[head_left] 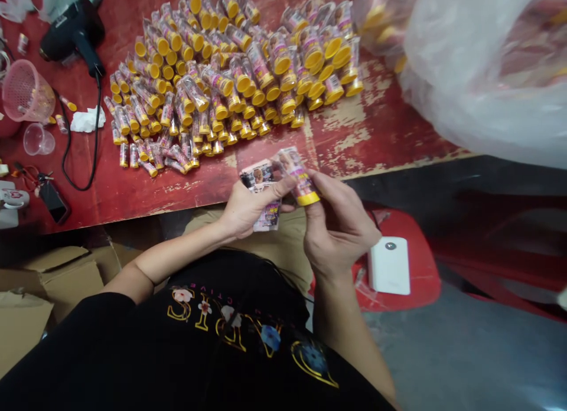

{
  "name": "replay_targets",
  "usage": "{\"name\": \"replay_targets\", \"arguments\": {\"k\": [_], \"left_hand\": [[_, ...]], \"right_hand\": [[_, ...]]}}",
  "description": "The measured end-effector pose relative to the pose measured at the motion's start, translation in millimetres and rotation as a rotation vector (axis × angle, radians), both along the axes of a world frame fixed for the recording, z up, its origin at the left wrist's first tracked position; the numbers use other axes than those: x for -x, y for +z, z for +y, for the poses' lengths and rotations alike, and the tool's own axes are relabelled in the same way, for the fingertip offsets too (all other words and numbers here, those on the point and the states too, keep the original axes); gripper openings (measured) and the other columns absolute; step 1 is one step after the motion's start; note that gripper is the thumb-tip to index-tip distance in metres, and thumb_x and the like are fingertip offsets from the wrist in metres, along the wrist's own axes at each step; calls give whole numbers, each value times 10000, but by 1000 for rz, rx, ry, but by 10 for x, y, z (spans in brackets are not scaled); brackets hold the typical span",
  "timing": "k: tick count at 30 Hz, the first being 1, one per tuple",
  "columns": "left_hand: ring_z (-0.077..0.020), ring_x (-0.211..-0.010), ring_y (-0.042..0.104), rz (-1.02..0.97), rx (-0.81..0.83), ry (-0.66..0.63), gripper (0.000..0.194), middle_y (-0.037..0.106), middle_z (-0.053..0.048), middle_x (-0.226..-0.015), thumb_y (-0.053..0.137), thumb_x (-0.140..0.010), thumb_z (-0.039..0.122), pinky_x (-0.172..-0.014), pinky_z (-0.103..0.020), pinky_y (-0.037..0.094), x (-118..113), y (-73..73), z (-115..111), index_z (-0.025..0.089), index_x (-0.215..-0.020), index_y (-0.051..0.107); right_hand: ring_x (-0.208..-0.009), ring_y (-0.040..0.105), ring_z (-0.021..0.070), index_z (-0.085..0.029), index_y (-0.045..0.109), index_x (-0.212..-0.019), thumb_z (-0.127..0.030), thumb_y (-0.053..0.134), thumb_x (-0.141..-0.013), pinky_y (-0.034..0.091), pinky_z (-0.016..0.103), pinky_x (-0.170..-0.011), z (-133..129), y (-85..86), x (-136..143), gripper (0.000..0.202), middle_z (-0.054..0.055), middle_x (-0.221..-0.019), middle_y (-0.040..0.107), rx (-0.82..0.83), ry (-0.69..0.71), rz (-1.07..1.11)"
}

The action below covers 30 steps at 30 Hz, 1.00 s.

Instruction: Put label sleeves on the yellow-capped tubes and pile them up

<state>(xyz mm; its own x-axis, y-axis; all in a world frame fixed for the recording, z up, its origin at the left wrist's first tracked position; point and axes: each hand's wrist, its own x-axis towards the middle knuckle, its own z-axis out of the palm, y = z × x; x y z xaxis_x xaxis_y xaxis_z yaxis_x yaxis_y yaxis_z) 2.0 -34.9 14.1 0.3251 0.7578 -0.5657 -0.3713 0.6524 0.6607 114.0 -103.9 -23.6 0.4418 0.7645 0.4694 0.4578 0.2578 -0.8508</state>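
My left hand (245, 207) grips a stack of printed labels (267, 217), its thumb stretched across them toward the tube. Between the thumb and fingers of my right hand (339, 222) is a small clear tube with a yellow cap (301, 183), tilted with the cap toward me. A printed wrap shows around the tube. Both hands are close together in front of the table edge, above my lap. On the table beyond them lies a large pile of similar yellow-capped tubes (217, 80).
A black heat gun (75, 30) lies at the left, its cord trailing on the red table (128, 204). Nearby are a pink basket (29, 92), a clear cup (39, 140) and a phone (53, 201). Plastic bags (460, 74) bulge at right. A white power bank (390, 266) rests on a red stool (423, 281).
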Motion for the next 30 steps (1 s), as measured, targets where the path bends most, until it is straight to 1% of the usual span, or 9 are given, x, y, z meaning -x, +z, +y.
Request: {"name": "replay_targets", "arguments": {"k": [2,5,10,15,19,22,24,27,30], "left_hand": [[-134,-736,695,-21,-8,-14,541,715,-15,-852,989,-534,397,-670,-262,599,-17,7,-36,141,-890,672],[-126,-725,686,-5,13,-16,547,705,-5,-834,991,-522,399,-667,-262,592,-24,26,-49,141,-874,661],[-129,-730,690,8,25,-16,554,700,-1,-812,987,-527,414,-680,-264,586,3,32,-9,144,-878,654],[-120,-704,681,-10,3,-3,550,703,-6,-814,982,-539,429,-649,-250,580,38,-5,23,140,-889,670],[-179,-801,726,-6,-14,47,537,737,-54,-913,977,-574,398,-679,-281,608,97,-17,119,137,-939,682],[-225,-972,732,30,-77,157,459,748,-80,-1074,912,-709,347,-800,-354,640,184,33,265,152,-1062,693],[-226,-1046,719,55,-170,235,434,726,-77,-1219,834,-811,297,-847,-390,641,264,85,370,190,-1203,680],[-197,-1006,727,64,-277,281,511,691,-57,-1314,788,-855,255,-844,-379,643,388,139,486,259,-1344,638],[-178,-954,740,75,-293,280,557,706,-51,-1281,818,-821,279,-821,-328,647,473,136,527,275,-1349,641]], "right_hand": [[-1017,744,206,-298,753,-1232,-182,690,-930,628,411,-918,57,6,24,330,39,-1109,782,-31,-43,9],[-920,745,189,-284,789,-1137,-168,744,-887,631,383,-844,119,25,57,279,24,-1007,792,-52,-106,52],[-939,747,191,-274,790,-1126,-196,748,-890,631,386,-857,154,61,96,253,28,-1030,794,-14,-93,101],[-962,751,196,-277,790,-1127,-224,747,-895,626,396,-884,191,8,121,242,29,-1044,796,7,-89,108],[-945,748,187,-286,799,-1105,-221,747,-892,621,386,-894,391,-35,182,228,23,-1016,796,-35,-29,204],[-961,746,190,-273,802,-1097,-247,729,-908,623,378,-884,656,-1,266,204,36,-1029,791,-23,82,295],[-994,742,197,-267,802,-1099,-248,733,-904,617,380,-899,828,47,330,208,45,-1050,789,-36,167,275],[-1023,739,203,-267,801,-1111,-237,736,-902,612,391,-929,998,114,421,221,51,-1070,790,-78,229,212],[-1026,745,206,-269,799,-1116,-234,723,-913,613,410,-949,1045,143,482,220,55,-1080,789,-90,235,199]]}}
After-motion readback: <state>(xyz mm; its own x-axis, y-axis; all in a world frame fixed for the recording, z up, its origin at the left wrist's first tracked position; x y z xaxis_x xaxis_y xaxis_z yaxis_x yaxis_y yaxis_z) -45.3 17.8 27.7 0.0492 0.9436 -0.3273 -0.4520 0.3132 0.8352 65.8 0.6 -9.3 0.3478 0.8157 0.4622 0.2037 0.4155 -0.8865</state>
